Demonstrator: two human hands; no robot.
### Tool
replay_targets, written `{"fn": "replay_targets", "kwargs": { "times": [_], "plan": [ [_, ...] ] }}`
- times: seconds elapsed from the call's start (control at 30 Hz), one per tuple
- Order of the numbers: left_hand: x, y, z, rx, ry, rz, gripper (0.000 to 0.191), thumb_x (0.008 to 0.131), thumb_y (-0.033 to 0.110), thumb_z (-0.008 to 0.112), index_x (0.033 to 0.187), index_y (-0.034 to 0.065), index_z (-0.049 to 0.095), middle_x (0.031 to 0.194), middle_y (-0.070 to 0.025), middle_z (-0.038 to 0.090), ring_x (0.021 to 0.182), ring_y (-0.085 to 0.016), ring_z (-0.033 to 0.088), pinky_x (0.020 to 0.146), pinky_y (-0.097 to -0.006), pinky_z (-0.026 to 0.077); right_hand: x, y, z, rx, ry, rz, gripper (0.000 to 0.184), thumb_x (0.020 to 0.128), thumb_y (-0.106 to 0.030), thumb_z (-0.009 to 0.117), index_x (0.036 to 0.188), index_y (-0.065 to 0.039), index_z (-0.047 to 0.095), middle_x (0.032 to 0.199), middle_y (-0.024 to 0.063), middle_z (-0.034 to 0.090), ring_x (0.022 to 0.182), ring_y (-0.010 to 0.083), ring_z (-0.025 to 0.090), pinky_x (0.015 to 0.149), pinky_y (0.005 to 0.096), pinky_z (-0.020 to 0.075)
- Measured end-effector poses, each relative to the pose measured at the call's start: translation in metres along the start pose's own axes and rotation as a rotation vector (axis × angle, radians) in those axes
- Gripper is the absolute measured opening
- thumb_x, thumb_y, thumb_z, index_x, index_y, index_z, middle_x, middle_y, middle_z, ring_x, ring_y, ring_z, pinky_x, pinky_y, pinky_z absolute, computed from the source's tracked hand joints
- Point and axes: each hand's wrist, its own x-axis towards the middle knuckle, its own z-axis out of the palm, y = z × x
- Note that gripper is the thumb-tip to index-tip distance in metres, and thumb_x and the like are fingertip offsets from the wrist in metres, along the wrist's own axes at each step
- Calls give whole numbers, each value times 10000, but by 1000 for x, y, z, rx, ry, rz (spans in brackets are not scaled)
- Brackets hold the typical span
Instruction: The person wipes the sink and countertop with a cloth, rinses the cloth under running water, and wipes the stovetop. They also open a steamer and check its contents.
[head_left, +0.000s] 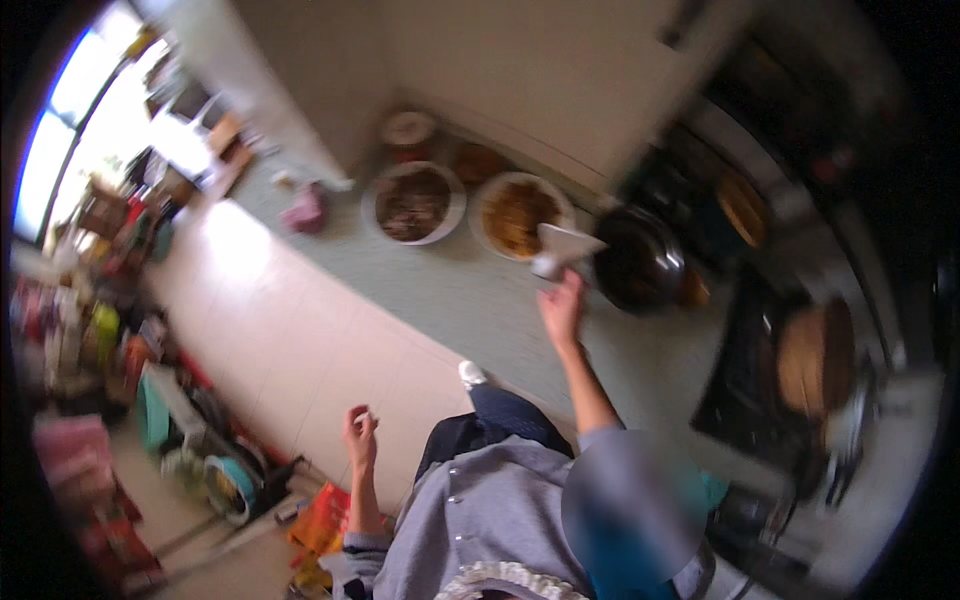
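My right hand reaches over the counter, its fingers on a white, blurred, folded sheet-like piece, perhaps paper or cloth. This piece overlaps the near rim of a white bowl of yellow-brown food. Just right of it sits a dark, shiny round pot. A second white bowl, holding brownish chunks of food, stands to the left. Away from the counter, my left hand hangs over the floor with curled fingers. Something pale shows between them, too blurred to identify.
Behind the bowls are a round lidded container and a brown dish. A pink item lies farther left. At right, a round wooden board-like thing rests by a dark surface. Shelved goods and an orange-red bag line the left.
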Motion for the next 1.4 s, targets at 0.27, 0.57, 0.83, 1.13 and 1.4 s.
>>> {"fn": "replay_targets", "kwargs": {
  "times": [0.27, 0.57, 0.83, 1.13, 1.4],
  "plan": [
    [50, 27, -28, 192, 143, 23, 212, 798, 67, 515, 1000, 2, 507, 927, -100, 559, 692, -162, 600, 589, -257, 486, -51, -110, 36, 180, -488, -196, 255, 677, 54, 531, 915, -33, 552, 904, 87, 530, 630, 160, 553, 565, 257, 472],
    [157, 30, -134, 183, 91, 11, 245, 762, 35, 523, 998, -27, 494, 911, -125, 556, 679, -176, 601, 577, -264, 497, 12, -248, 297, 247, -392, -281, 315, 706, -20, 597, 1008, -10, 508, 951, 128, 491, 695, 196, 554, 607, 300, 468],
    [264, 42, -224, 48, -117, 35, 196, 806, 46, 496, 996, 0, 500, 895, -98, 568, 712, -156, 583, 607, -252, 501, 0, -311, 307, 273, -112, -351, 118, 688, -43, 586, 775, -17, 511, 805, 91, 475, 727, 207, 499, 644, 293, 415],
    [317, 61, -148, 86, -584, -32, 174, 828, 106, 498, 986, 33, 500, 830, -83, 571, 660, -131, 556, 603, -258, 486, -129, -249, 167, 925, -108, 535, 130, 852, -179, 469, 914, -70, 501, 809, 1, 491, 742, 73, 455, 639, 222, 401],
    [195, 44, 0, 217, -1083, 44, 124, 812, 67, 490, 920, 25, 534, 799, -81, 583, 637, -141, 568, 583, -259, 496, -308, -128, -34, 1004, 645, 581, 247, 762, 9, 508, 1009, 0, 501, 956, 70, 543, 843, 180, 552, 715, 344, 493]
  ]
}}
